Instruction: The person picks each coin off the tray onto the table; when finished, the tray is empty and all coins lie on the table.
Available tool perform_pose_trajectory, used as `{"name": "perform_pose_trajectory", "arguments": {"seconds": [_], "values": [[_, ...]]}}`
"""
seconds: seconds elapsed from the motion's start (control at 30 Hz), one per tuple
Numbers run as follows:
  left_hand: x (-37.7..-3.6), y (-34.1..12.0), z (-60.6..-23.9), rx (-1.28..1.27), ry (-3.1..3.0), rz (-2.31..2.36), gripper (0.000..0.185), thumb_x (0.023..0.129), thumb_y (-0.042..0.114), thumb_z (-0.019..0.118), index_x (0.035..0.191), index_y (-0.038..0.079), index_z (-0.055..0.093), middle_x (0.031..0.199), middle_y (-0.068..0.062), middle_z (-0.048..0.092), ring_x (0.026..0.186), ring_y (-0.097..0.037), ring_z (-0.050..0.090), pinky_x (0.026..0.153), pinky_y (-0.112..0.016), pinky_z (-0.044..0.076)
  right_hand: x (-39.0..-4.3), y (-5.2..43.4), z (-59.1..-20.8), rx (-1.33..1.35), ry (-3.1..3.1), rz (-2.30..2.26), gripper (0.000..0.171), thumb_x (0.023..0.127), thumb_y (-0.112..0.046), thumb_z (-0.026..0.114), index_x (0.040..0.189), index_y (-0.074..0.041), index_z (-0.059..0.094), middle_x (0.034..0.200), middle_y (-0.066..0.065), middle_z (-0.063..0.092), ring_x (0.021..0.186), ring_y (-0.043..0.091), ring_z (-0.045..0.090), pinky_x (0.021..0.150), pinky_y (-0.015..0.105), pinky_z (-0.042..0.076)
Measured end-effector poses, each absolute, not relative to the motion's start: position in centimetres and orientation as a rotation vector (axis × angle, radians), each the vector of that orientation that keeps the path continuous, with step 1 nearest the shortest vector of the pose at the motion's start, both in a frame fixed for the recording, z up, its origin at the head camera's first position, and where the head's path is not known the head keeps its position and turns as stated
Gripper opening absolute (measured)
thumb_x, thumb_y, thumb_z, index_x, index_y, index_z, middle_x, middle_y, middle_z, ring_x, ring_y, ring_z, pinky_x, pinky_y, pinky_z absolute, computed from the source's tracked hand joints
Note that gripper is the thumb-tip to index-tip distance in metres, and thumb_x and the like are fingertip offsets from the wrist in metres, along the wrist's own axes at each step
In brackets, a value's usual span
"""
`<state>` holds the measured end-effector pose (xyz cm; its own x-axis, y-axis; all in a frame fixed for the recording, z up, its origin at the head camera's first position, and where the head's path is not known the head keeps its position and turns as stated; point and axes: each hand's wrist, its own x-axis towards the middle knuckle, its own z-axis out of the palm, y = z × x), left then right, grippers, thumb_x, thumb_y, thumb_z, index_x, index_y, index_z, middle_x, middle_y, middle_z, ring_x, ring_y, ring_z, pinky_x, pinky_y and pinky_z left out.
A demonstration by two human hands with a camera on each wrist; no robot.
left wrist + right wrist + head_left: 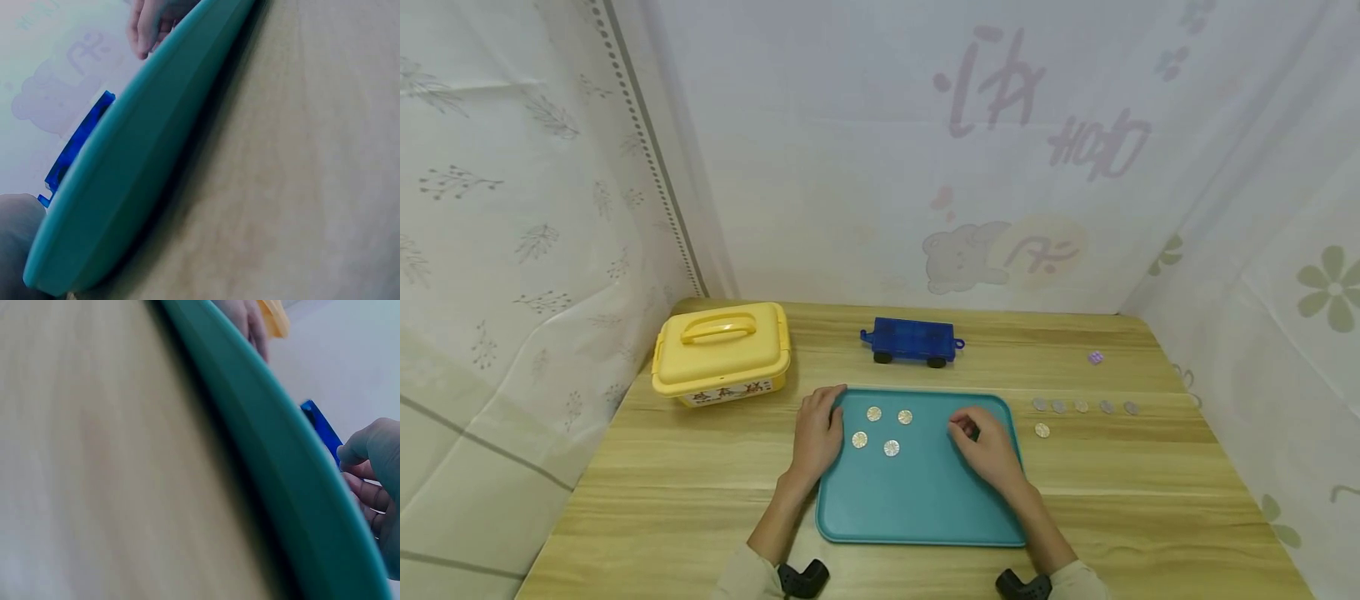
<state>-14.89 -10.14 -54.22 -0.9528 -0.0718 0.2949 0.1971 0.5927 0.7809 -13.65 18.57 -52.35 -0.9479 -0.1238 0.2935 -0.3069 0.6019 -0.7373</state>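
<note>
Wood-grain table (685, 483); teal rectangular tray (917, 500), long axis left-right. Four round metallic coins (891, 448) on it, left of right hand (987, 447) fingers (curled, contents can't tell), nearer left hand (817, 433); its fingers relaxed at rim, nothing visibly held.

Ten coins (891, 448) show in the head view: four on the tray (925, 500) and six on the table (1150, 500), these six being five in a row and one apart. There is one tray, one table, one yellow box (730, 358) with one handle (718, 327), one blue toy wagon (913, 337) showing two wheels (936, 362), and one purple cube (1096, 357). Two hands show, one left hand (816, 433) and one right hand (990, 447), with two sleeves (748, 579) and two black wrist devices (805, 579).
</note>
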Motion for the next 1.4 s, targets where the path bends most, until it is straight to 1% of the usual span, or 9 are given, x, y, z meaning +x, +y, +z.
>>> {"name": "perform_pose_trajectory", "arguments": {"seconds": [0.13,0.3,0.5,0.63,0.73,0.87,1.0,1.2,1.4], "values": [[-14.8,-10.1,-54.2,-0.104,-2.525,-1.298,0.037,0.095,0.0,0.058,0.132,0.004,0.063,0.127,-0.015,0.063,0.115,-0.034,0.053,0.099,-0.052,0.041,-13.6,17.1,-52.3,0.373,-2.67,1.26,0.007,0.088,-0.007,0.073,0.093,-0.013,0.071,0.08,-0.007,0.062,0.072,0.005,0.054,0.064,0.022,0.047],[-14.8,-10.2,-54.1,-0.098,-2.529,-1.304,0.036,0.095,0.001,0.058,0.131,0.005,0.063,0.127,-0.015,0.063,0.115,-0.035,0.053,0.1,-0.052,0.04,-13.5,15.4,-52.3,0.408,-2.71,1.279,0.008,0.089,-0.011,0.074,0.096,-0.014,0.071,0.082,-0.009,0.062,0.074,0.005,0.056,0.068,0.023,0.049],[-14.9,-10.1,-54.2,-0.088,-2.535,-1.307,0.036,0.095,0.001,0.058,0.131,0.005,0.063,0.127,-0.015,0.063,0.115,-0.035,0.053,0.101,-0.052,0.04,-13.4,13.6,-52.3,0.501,-2.707,1.28,0.011,0.087,-0.012,0.075,0.096,-0.012,0.071,0.085,-0.007,0.064,0.078,0.007,0.057,0.071,0.024,0.051],[-14.8,-10.0,-54.1,-0.091,-2.541,-1.316,0.036,0.095,0.0,0.059,0.131,0.004,0.063,0.127,-0.015,0.063,0.116,-0.035,0.054,0.101,-0.053,0.04,-13.3,12.6,-52.6,0.549,-2.685,1.21,0.013,0.083,-0.011,0.078,0.095,-0.012,0.071,0.086,-0.005,0.065,0.077,0.008,0.058,0.071,0.023,0.051],[-14.9,-10.0,-54.1,-0.095,-2.544,-1.315,0.036,0.095,0.0,0.059,0.131,0.005,0.063,0.127,-0.015,0.063,0.116,-0.035,0.054,0.102,-0.053,0.04,-13.1,12.1,-53.0,0.568,-2.688,1.074,0.016,0.081,-0.016,0.08,0.095,-0.015,0.072,0.086,-0.006,0.064,0.077,0.008,0.056,0.073,0.026,0.048],[-15.0,-10.1,-54.3,-0.089,-2.543,-1.294,0.037,0.095,0.001,0.058,0.131,0.005,0.063,0.128,-0.014,0.063,0.116,-0.035,0.054,0.101,-0.053,0.041,-12.9,11.6,-53.5,0.612,-2.696,0.885,0.02,0.081,-0.028,0.081,0.097,-0.02,0.073,0.093,-0.007,0.064,0.087,0.01,0.058,0.079,0.034,0.046],[-15.0,-10.2,-54.5,-0.097,-2.534,-1.286,0.037,0.095,0.001,0.058,0.131,0.006,0.063,0.127,-0.014,0.063,0.115,-0.035,0.054,0.099,-0.053,0.041,-12.8,11.5,-53.7,0.66,-2.667,0.831,0.021,0.081,-0.032,0.08,0.099,-0.02,0.074,0.097,-0.006,0.064,0.096,0.013,0.06,0.082,0.035,0.045],[-15.0,-10.1,-54.4,-0.114,-2.522,-1.288,0.036,0.095,0.001,0.058,0.131,0.005,0.064,0.126,-0.014,0.063,0.115,-0.035,0.054,0.098,-0.053,0.042,-12.8,11.9,-53.9,0.722,-2.646,0.807,0.017,0.082,-0.03,0.078,0.097,-0.022,0.074,0.097,-0.007,0.063,0.094,0.013,0.057,0.078,0.033,0.042],[-15.0,-10.2,-54.1,-0.103,-2.534,-1.303,0.037,0.095,0.0,0.058,0.131,0.005,0.063,0.127,-0.015,0.063,0.116,-0.035,0.054,0.1,-0.053,0.041,-13.0,11.8,-53.7,0.747,-2.704,0.764,0.014,0.083,-0.021,0.074,0.096,-0.022,0.069,0.085,-0.01,0.055,0.079,0.007,0.047,0.073,0.026,0.038]]}}
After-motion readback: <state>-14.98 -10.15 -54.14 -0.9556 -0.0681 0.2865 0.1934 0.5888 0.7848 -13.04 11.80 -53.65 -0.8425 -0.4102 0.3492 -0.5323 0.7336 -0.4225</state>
